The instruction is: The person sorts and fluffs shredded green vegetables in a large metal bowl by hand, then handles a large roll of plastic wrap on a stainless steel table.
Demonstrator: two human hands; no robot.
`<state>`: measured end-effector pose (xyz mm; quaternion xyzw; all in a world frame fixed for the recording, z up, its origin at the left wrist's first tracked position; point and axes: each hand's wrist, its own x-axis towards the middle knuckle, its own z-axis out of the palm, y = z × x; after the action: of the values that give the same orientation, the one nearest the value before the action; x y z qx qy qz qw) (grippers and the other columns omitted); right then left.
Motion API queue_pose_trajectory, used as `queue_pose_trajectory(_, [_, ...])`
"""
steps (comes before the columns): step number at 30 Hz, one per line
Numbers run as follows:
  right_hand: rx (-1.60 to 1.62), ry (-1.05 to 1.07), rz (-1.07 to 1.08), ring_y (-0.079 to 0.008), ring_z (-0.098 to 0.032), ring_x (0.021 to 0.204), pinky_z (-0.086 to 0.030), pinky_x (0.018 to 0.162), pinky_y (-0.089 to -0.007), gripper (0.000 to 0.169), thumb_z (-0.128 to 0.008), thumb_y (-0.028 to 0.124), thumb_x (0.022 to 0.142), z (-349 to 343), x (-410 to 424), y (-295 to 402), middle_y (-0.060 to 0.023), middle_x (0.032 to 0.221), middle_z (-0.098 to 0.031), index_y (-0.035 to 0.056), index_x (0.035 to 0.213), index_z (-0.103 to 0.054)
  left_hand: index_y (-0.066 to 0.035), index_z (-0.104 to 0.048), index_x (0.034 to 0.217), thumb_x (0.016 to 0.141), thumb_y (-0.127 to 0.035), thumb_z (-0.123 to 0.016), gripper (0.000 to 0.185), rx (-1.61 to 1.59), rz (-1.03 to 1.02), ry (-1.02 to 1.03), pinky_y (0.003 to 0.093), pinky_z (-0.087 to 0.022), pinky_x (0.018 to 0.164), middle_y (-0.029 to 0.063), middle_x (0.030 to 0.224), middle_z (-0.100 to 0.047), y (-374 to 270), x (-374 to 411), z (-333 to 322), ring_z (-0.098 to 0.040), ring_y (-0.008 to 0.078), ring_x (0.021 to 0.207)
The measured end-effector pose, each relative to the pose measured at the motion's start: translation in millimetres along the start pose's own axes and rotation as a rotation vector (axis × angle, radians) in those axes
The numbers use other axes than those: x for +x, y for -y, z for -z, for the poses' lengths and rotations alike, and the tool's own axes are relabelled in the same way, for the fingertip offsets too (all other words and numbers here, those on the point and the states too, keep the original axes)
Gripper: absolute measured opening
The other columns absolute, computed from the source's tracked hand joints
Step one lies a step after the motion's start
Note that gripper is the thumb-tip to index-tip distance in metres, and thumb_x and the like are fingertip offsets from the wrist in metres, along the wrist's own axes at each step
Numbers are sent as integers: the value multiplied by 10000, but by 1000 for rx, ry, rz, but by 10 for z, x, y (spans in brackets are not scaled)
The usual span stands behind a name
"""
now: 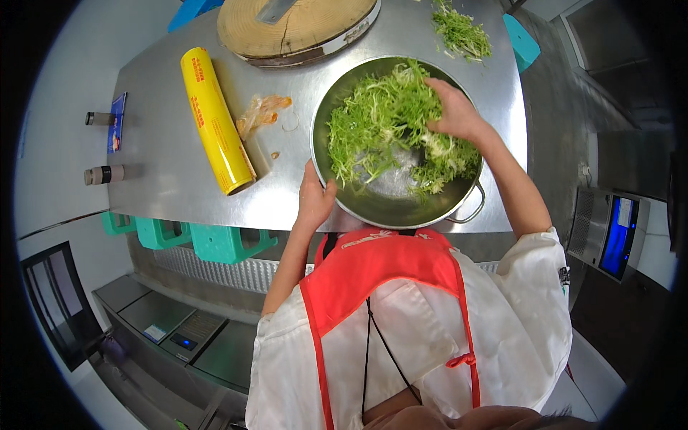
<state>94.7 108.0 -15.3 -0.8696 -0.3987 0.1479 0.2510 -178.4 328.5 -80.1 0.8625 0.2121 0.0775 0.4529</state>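
A wide stainless steel basin stands at the near edge of a metal table, partly filled with frilly green leaves, likely frisée. My left hand grips the basin's rim on its left side, thumb over the edge. Inside the basin at the upper right, my right hand is on the leaves, fingers curled into them; the fingertips are partly hidden by the greens. Bare metal shows at the basin's bottom. A loop handle sticks out at its lower right.
Beyond the basin lies a round wooden chopping block with a cleaver blade on it. More greens lie at the far right. A yellow roll of cling film and a crumpled plastic bag are left. Green stools stand below the table.
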Motion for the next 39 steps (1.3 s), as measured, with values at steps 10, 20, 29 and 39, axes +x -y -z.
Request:
queue_pose_trajectory(10, [169, -43, -118, -300, -558, 1081, -421, 939, -341, 779, -738, 163, 613, 196, 167, -116, -231, 1157, -577, -33, 1299, -427, -43, -610, 1059, 723, -57, -694, 347, 402, -406, -287, 385, -438, 831, 175, 1004, -527, -604, 71, 22, -520, 348, 989])
queue_pose_trajectory(20, [206, 21, -137, -304, -545, 1102, -410, 954, -333, 822, -759, 221, 622, 125, 173, -135, -244, 1174, -562, -38, 1316, -402, -105, -544, 1209, 784, -256, -672, 469, 688, -109, 525, 437, -508, 728, 177, 979, -629, -602, 219, -607, -627, 357, 854])
queue_pose_trajectory(29, [283, 1, -149, -313, -523, 1145, -393, 986, -343, 822, -769, 234, 629, 61, 155, -342, -241, 1223, -540, -53, 1309, -407, -26, -612, 1032, 674, -167, -747, 407, 677, -317, -7, 401, -475, 794, 185, 1019, -562, -697, 479, -338, -560, 347, 975])
queue_pose_trajectory(39, [344, -71, -145, -333, -505, 1163, -389, 999, -353, 837, -777, 260, 626, 42, 118, -366, -261, 1245, -512, -69, 1302, -408, -36, -596, 1073, 690, -25, -672, 391, 307, -195, 308, 423, -479, 820, 193, 1054, -519, -535, 495, -520, -567, 379, 935])
